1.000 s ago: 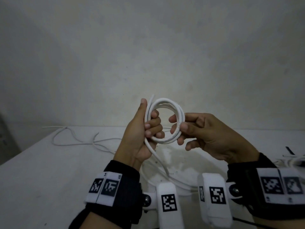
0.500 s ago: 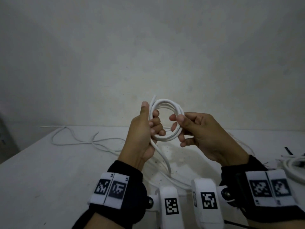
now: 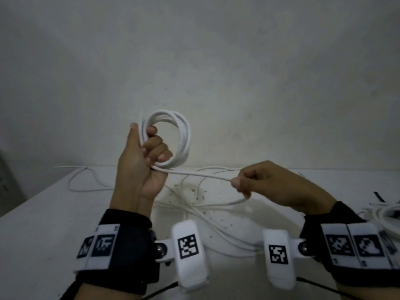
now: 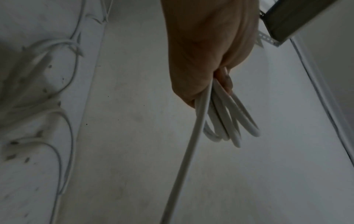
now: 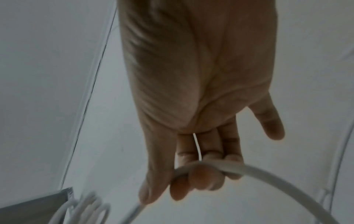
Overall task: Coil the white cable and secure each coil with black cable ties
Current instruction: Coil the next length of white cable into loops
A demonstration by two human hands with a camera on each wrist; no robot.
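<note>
Coiling the white cable (image 3: 184, 135)

Left hand (image 3: 140, 165) grips the coil above the surface (image 3: 43, 224); right hand (image 3: 270, 182), to the coil's right, pinches the trailing strand.

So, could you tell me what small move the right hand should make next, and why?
Probably bring the right hand up and over to lay another loop onto the coil that the left hand grips: a straight stretch of cable runs between them, and more lies loose on the table.
</note>
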